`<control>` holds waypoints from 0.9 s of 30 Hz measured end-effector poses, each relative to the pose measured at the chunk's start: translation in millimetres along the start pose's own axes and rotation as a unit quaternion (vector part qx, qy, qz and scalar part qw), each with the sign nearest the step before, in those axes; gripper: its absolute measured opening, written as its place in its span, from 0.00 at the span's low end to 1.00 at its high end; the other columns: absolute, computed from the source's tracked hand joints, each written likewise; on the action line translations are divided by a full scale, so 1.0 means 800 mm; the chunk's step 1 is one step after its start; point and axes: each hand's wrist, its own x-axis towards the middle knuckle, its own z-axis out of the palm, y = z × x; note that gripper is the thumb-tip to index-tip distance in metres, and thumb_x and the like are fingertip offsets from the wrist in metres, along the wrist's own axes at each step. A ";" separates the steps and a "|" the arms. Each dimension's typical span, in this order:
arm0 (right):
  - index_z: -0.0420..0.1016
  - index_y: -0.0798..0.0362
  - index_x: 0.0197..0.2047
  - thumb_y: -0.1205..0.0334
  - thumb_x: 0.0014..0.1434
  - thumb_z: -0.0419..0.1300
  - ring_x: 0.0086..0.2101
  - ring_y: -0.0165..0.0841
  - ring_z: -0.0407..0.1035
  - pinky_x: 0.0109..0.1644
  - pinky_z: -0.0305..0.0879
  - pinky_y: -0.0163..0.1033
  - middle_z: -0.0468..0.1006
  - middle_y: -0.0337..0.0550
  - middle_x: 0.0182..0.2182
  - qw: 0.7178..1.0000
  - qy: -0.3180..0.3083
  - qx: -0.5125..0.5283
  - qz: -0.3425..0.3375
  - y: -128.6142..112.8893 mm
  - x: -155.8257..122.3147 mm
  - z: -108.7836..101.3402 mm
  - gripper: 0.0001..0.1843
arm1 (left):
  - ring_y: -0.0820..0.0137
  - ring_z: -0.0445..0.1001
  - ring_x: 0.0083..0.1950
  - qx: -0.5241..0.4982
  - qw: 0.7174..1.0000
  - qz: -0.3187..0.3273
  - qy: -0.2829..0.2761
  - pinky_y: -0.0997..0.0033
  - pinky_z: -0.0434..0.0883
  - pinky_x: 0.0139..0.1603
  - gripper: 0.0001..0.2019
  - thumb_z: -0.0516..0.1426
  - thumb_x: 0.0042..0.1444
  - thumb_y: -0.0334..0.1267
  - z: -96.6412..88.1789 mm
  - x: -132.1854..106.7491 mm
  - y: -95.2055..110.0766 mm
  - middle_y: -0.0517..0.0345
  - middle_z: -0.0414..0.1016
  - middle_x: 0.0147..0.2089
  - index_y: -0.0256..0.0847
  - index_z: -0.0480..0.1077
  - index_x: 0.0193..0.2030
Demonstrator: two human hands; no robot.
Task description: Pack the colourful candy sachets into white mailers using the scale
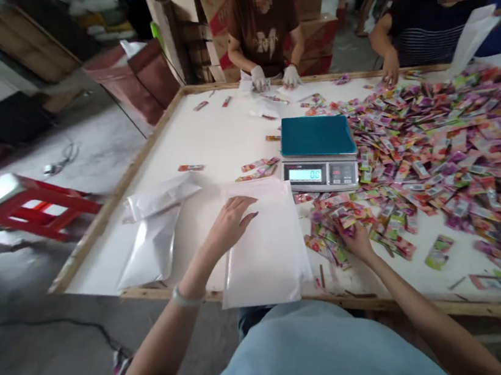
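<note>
My left hand rests on a stack of flat white plastic bags at the table's near edge, its fingers stretched out and slightly curved. To the right, my right hand has its fingers closed around some small colourful packets at the near end of the heap; its fingertips are partly hidden among them. A digital scale with a blue-green top stands just beyond the bags. Its lit display seems to read zero, and nothing lies on its plate.
A large heap of packets covers the table's right side. Filled-looking white bags lie at the left. Across the table, a co-worker's gloved hands handle white bags; another person's hand touches the heap. A red stool stands left.
</note>
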 end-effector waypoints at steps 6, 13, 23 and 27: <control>0.75 0.53 0.52 0.34 0.69 0.43 0.45 0.42 0.77 0.45 0.78 0.46 0.79 0.53 0.46 0.983 0.102 0.155 -0.008 -0.148 0.050 -0.005 0.34 | 0.49 0.74 0.58 0.044 0.997 -0.021 -0.067 0.28 0.63 0.69 0.11 0.65 0.63 0.46 -0.008 0.032 -0.009 0.48 0.81 0.43 0.41 0.79 0.42; 0.77 0.48 0.43 0.33 0.67 0.51 0.42 0.35 0.73 0.54 0.74 0.44 0.76 0.43 0.37 0.915 -0.157 0.256 -0.270 -0.339 0.069 -0.010 0.28 | 0.39 0.42 0.82 0.035 0.997 0.066 0.012 0.13 0.38 0.73 0.10 0.58 0.70 0.46 -0.073 -0.007 0.106 0.49 0.70 0.64 0.51 0.79 0.51; 0.77 0.56 0.42 0.40 0.57 0.68 0.34 0.30 0.72 0.56 0.67 0.45 0.74 0.35 0.30 0.864 -0.343 -0.054 -0.364 -0.359 0.087 -0.110 0.25 | 0.50 0.60 0.77 -0.068 0.991 0.087 0.074 0.39 0.65 0.77 0.13 0.54 0.72 0.49 -0.089 -0.040 0.146 0.54 0.57 0.76 0.48 0.78 0.48; 0.79 0.55 0.49 0.37 0.63 0.63 0.41 0.30 0.75 0.59 0.68 0.43 0.78 0.37 0.37 0.826 -0.420 -0.051 -0.372 -0.372 0.091 -0.164 0.28 | 0.52 0.63 0.75 -0.114 0.982 0.117 0.098 0.53 0.77 0.66 0.08 0.58 0.71 0.45 -0.106 -0.051 0.148 0.61 0.54 0.78 0.48 0.76 0.43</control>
